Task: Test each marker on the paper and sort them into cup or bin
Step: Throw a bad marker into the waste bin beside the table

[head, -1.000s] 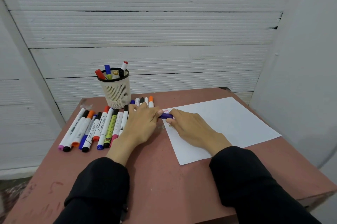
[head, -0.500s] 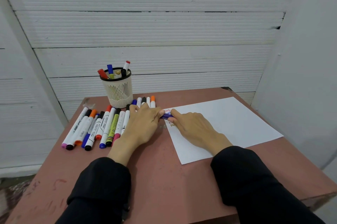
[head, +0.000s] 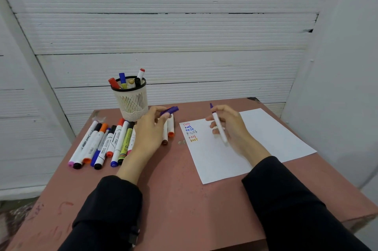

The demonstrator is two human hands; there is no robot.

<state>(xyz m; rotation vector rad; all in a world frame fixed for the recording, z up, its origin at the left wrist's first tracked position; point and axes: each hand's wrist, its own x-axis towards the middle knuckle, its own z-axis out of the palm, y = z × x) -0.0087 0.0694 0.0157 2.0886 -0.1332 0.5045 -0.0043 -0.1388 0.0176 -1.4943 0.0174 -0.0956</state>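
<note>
In cup [head: 132,101]: five markers [head: 122,78] (upright).

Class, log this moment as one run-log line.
step: marker uncapped | left hand: holds purple cap | right hand: holds marker, tip up | paper: six "test" words | cup: holds markers

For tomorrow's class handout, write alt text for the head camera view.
The right hand holds an uncapped purple marker above paper; the left hand pinches its cap. More markers lie beside a cup of markers on a table.
</note>
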